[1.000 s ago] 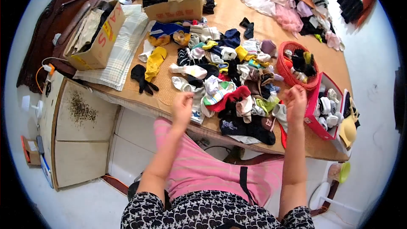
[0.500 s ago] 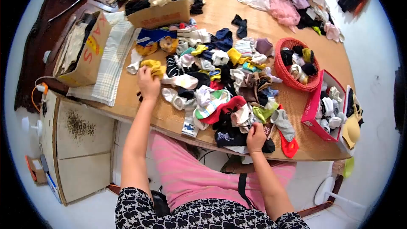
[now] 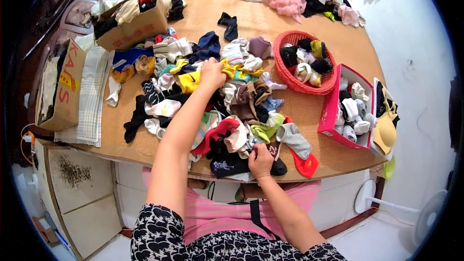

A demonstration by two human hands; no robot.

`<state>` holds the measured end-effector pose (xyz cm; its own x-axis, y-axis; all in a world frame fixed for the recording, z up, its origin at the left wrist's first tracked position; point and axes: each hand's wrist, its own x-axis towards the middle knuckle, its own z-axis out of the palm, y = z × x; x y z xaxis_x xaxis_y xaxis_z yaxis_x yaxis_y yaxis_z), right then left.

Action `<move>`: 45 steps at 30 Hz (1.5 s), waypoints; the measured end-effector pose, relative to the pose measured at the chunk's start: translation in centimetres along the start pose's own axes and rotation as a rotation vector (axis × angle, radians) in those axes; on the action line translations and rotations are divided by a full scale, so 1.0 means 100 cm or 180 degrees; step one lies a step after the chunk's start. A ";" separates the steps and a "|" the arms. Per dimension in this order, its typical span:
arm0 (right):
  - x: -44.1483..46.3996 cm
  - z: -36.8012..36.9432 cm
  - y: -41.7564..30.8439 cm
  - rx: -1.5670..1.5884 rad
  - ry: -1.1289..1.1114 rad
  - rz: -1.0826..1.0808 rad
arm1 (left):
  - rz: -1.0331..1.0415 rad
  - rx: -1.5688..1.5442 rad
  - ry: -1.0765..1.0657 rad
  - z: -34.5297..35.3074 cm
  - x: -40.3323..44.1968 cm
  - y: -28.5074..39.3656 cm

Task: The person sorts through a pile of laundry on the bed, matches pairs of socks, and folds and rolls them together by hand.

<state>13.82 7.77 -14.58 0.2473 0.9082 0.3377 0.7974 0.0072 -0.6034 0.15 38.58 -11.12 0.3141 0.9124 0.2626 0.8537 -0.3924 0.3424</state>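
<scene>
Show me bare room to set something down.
Bare woven tan mat lies between the small dark garment and pink fabric, and between the round red basket and grey sock. Crowded: multicoloured sock heap by the left hand and right hand.

Got a dark wooden headboard [image 3: 43, 14] on my left, then a cardboard carton [image 3: 75, 96] with red letters [image 3: 62, 96] right by a checked cloth [image 3: 91, 111], and a pale cabinet [image 3: 92, 215] with dark specks [image 3: 72, 173] up top. White standing fan [image 3: 366, 196] down on my right, sheer pink fabric [image 3: 286, 1] heaped at the far side
</scene>
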 end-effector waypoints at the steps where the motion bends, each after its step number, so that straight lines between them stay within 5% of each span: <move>1: 0.001 0.000 0.000 0.0065 0.0063 -0.0053 | 0.0079 -0.0260 0.0155 -0.009 -0.002 0.003; 4: 0.002 0.000 0.000 0.0049 0.0148 -0.0109 | 0.0455 -0.0867 0.1036 -0.047 -0.012 0.009; 15: -0.003 -0.044 -0.005 -0.0351 0.0682 -0.0296 | -0.0959 -0.4913 0.1931 -0.216 -0.134 0.030; 18: -0.024 -0.082 0.026 -0.1499 0.1253 0.0519 | -0.1186 -0.5611 0.1740 -0.226 -0.215 0.001; 20: -0.037 -0.092 0.055 -0.1283 0.1148 0.1176 | -0.1165 -0.6121 0.1107 -0.218 -0.273 -0.012; 22: -0.049 -0.076 0.072 -0.1475 0.0543 0.1160 | -0.2225 -0.6229 0.1292 -0.188 -0.322 -0.019; 24: -0.034 -0.065 0.032 -0.0921 -0.0097 0.0876 | -0.2391 -0.5885 0.0942 -0.143 -0.372 -0.045; 25: -0.027 -0.047 0.015 -0.0841 -0.0320 0.0656 | -0.2389 -0.6696 0.0853 -0.181 -0.344 0.013; 29: 0.021 0.004 -0.062 -0.1270 -0.1433 0.0360 | -0.2836 -0.7370 0.0946 -0.162 -0.353 0.027; 31: 0.054 0.046 -0.053 -0.1282 -0.0608 0.0031 | -0.2437 -0.7654 0.0805 -0.159 -0.342 0.030; 32: 0.073 0.064 -0.046 -0.1298 -0.0507 -0.0018 | -0.3063 -0.7583 0.0867 -0.151 -0.352 0.025; 34: 0.123 0.069 -0.046 -0.1342 -0.1026 0.0148 | -0.2510 -0.7784 0.0652 -0.147 -0.334 0.025; 38: 0.178 0.064 -0.056 -0.0873 -0.1699 0.1020 | -0.2893 -0.7805 0.0206 -0.153 -0.305 0.026; 40: 0.157 0.038 -0.087 -0.0796 -0.0739 0.0921 | -0.2996 -0.7852 0.0324 -0.153 -0.299 0.028; 42: 0.118 0.026 -0.086 0.0055 0.0399 -0.0043 | -0.2899 -0.7717 0.0434 -0.145 -0.298 0.028; 45: 0.044 -0.025 -0.129 0.1787 -0.0846 0.0333 | -0.3091 -0.7384 0.0819 -0.131 -0.287 0.038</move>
<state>5.97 10.62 -3.47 0.1056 0.9884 0.1089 0.3481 0.0658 -0.9351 -11.02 9.39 -5.51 0.1319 0.8719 -0.4717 -0.9147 0.2904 0.2810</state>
